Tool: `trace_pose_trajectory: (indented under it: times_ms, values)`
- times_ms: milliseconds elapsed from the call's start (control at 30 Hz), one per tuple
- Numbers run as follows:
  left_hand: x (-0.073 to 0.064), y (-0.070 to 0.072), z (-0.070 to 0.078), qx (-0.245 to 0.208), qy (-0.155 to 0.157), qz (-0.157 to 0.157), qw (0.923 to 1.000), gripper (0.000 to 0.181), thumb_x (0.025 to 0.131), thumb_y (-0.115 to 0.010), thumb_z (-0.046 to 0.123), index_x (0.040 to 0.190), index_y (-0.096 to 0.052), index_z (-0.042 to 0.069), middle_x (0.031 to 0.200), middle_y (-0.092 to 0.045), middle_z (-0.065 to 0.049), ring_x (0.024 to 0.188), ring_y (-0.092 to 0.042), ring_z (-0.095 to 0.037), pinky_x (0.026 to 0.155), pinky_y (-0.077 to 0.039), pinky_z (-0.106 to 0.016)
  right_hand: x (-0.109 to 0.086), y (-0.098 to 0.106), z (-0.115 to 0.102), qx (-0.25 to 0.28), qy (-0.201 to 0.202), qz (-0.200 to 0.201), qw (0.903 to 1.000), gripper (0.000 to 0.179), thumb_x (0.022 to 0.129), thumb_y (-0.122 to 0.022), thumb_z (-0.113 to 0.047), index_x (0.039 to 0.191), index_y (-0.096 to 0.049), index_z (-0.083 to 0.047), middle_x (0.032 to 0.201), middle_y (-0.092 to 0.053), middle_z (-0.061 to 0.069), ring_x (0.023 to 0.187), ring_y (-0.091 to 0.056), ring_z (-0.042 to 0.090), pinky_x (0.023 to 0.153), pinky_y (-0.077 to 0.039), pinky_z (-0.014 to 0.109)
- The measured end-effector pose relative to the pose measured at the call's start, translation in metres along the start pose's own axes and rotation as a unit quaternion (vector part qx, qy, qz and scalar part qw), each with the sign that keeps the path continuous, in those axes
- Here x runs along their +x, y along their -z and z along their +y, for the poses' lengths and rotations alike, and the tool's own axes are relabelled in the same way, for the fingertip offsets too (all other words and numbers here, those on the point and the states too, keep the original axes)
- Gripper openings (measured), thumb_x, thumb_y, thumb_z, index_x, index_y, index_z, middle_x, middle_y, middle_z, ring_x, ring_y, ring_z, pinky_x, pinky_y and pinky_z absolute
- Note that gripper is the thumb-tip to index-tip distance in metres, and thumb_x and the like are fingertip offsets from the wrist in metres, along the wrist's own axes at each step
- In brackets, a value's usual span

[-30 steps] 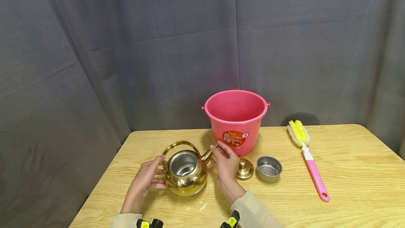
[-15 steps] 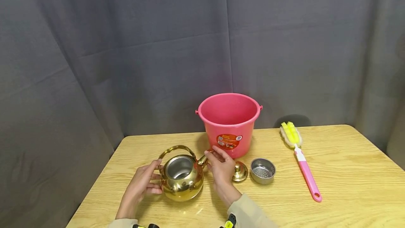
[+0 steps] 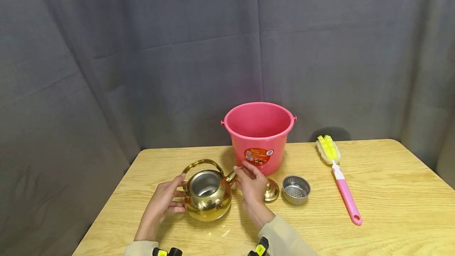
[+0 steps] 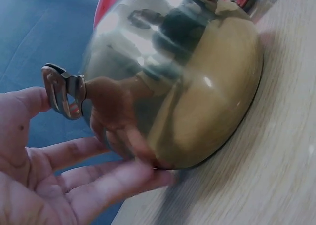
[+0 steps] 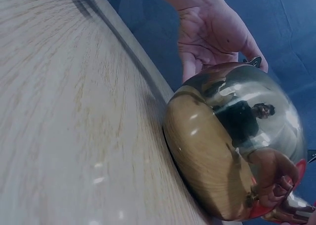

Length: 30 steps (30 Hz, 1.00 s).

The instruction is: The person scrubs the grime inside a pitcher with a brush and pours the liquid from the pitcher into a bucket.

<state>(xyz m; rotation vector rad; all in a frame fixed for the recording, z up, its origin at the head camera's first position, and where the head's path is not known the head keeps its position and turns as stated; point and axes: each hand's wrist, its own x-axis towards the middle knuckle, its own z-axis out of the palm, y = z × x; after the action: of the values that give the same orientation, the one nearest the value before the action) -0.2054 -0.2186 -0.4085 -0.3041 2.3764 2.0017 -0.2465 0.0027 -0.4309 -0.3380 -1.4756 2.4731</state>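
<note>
A shiny gold teapot (image 3: 209, 204) stands without its lid on the wooden table, its steel inside showing. Its spout (image 3: 231, 177) points right and its arched handle (image 3: 204, 162) stands up. My left hand (image 3: 164, 198) is at the pot's left side. In the left wrist view the thumb (image 4: 32, 99) touches the handle's mount, and the stretched fingers (image 4: 113, 183) lie against the round body. My right hand (image 3: 253, 187) pinches the spout near its tip. The gold lid (image 3: 271, 191) lies just behind that hand, partly hidden by it.
A pink bucket (image 3: 257, 137) stands behind the teapot's spout. Right of the lid sits a perforated steel strainer (image 3: 296, 190). Farther right lies a brush (image 3: 341, 179) with a yellow sponge head and pink handle. A grey curtain (image 3: 199, 58) hangs behind the table.
The teapot and both hands have shifted slightly to the right, and my right hand covers more of the lid. The head view has also moved a little.
</note>
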Motion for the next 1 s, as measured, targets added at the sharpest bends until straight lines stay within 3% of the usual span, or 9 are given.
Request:
trace_pose_trajectory:
  times_ms: [167, 333, 467, 633, 800, 900, 1000]
  values:
    - [0.002, -0.006, -0.002, -0.013, -0.036, 0.013, 0.9992, 0.054, 0.097, -0.057, 0.043, 0.110, -0.065, -0.009, 0.095, -0.067, -0.018, 0.080, -0.068, -0.024, 0.069, -0.057, -0.036, 0.000, 0.001, -0.001, -0.010, 0.005, 0.007, 0.9999, 0.038, 0.081, -0.076, -0.003, 0.117, -0.066, 0.004, 0.095, -0.062, 0.007, 0.079, -0.058, 0.010, 0.062, -0.056, 0.032]
    - [0.008, -0.009, -0.005, -0.094, -0.085, 0.007, 0.9919, 0.042, 0.101, -0.054, 0.021, 0.129, -0.055, -0.010, 0.121, -0.062, -0.021, 0.105, -0.063, -0.020, 0.085, -0.051, -0.028, -0.001, 0.000, -0.002, -0.022, 0.016, 0.009, 0.9996, 0.037, 0.081, -0.076, -0.002, 0.116, -0.066, 0.005, 0.095, -0.063, 0.008, 0.079, -0.060, 0.011, 0.064, -0.057, 0.035]
    - [0.012, -0.010, -0.007, -0.155, -0.103, 0.008, 0.9825, 0.043, 0.100, -0.052, 0.010, 0.139, -0.046, -0.007, 0.128, -0.058, -0.022, 0.113, -0.060, -0.023, 0.087, -0.050, -0.025, -0.002, 0.000, -0.003, -0.031, 0.018, 0.007, 0.9993, 0.037, 0.081, -0.076, -0.002, 0.116, -0.067, 0.005, 0.097, -0.063, 0.011, 0.078, -0.061, 0.011, 0.066, -0.057, 0.034]
    - [0.015, -0.012, -0.009, -0.169, -0.118, 0.011, 0.9785, 0.043, 0.100, -0.054, 0.012, 0.136, -0.047, -0.011, 0.122, -0.063, -0.017, 0.109, -0.063, -0.019, 0.087, -0.050, -0.025, -0.004, 0.002, -0.008, -0.063, 0.045, 0.001, 0.9970, 0.042, 0.082, -0.074, 0.000, 0.123, -0.062, 0.005, 0.112, -0.061, 0.020, 0.085, -0.062, 0.015, 0.068, -0.055, 0.024]
    - [0.016, -0.013, -0.009, -0.185, -0.109, 0.018, 0.9766, 0.041, 0.101, -0.053, 0.013, 0.136, -0.049, -0.009, 0.124, -0.061, -0.019, 0.108, -0.063, -0.019, 0.088, -0.051, -0.026, -0.007, 0.010, -0.020, -0.087, 0.069, -0.006, 0.9938, 0.049, 0.083, -0.072, 0.002, 0.129, -0.057, 0.004, 0.117, -0.060, 0.022, 0.093, -0.062, 0.018, 0.073, -0.051, 0.017]
    - [0.014, -0.010, -0.004, -0.191, -0.106, 0.027, 0.9754, 0.044, 0.102, -0.052, 0.016, 0.137, -0.047, -0.009, 0.129, -0.058, -0.017, 0.108, -0.063, -0.018, 0.089, -0.050, -0.026, -0.008, 0.019, -0.034, -0.076, 0.077, -0.023, 0.9939, 0.049, 0.083, -0.072, 0.002, 0.129, -0.057, 0.005, 0.117, -0.061, 0.022, 0.093, -0.063, 0.014, 0.077, -0.051, 0.018]
    - [0.010, -0.003, 0.005, -0.193, -0.123, 0.039, 0.9727, 0.050, 0.102, -0.052, 0.024, 0.139, -0.045, -0.009, 0.134, -0.055, -0.015, 0.111, -0.061, -0.014, 0.093, -0.047, -0.026, -0.009, 0.034, -0.056, -0.085, 0.103, -0.049, 0.9898, 0.047, 0.084, -0.073, 0.001, 0.129, -0.057, 0.005, 0.115, -0.063, 0.021, 0.092, -0.064, 0.011, 0.081, -0.051, 0.019]
